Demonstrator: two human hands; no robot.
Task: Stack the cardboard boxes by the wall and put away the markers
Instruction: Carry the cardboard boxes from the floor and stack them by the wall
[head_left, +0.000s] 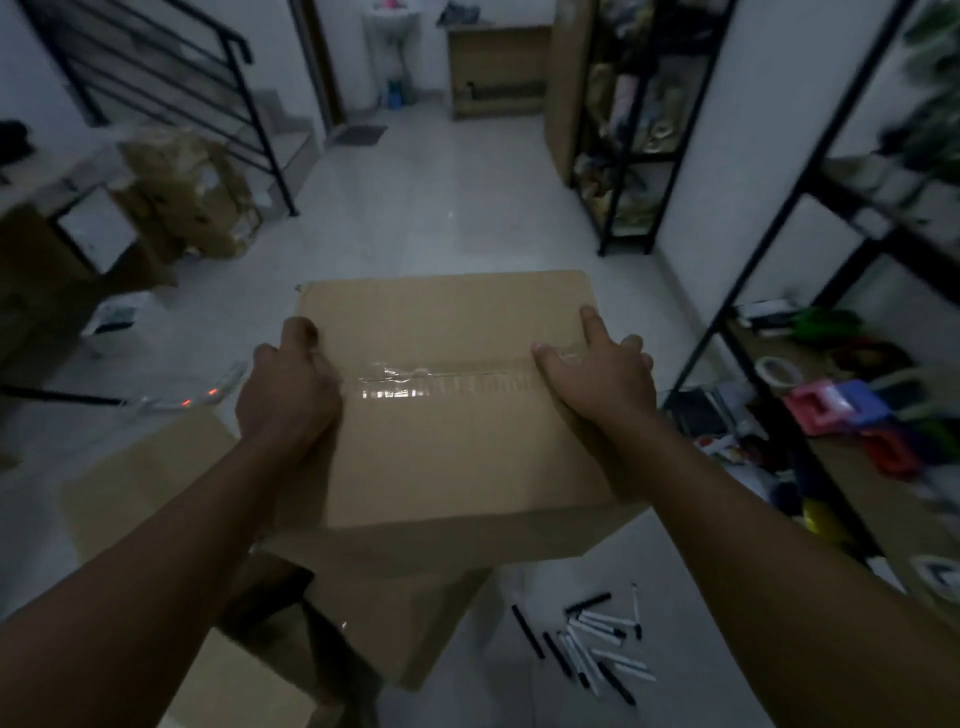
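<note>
A person stands over the pale tiled floor (441, 208) with a taped cardboard box (452, 415) held out in front, both arms stretched forward. The left hand (288, 389) grips the box's left edge, its fingers (300, 332) curled over the top and clamped on the cardboard. The right hand (597, 374) holds the right edge, thumb and forefinger lying on the lid while the other fingers wrap down the side (only their knuckles show). A strip of clear tape (415, 382) runs across the lid between the two hands.

Below the held box, more cardboard boxes sit on the floor: one (415, 623) directly underneath, another (140, 483) to its left, and a third (244, 691) at the bottom edge of the view. Whether the held box touches the one beneath it cannot be told.

The markers (592, 639) lie scattered on the floor to the right of those boxes, a loose heap of black and white barrels pointing different ways.

A black metal shelving rack (779, 332) stands along the right, its shelf crowded with colourful items. A stair railing (156, 67) rises at the far left, with crumpled brown packaging (192, 197) at its foot.
</note>
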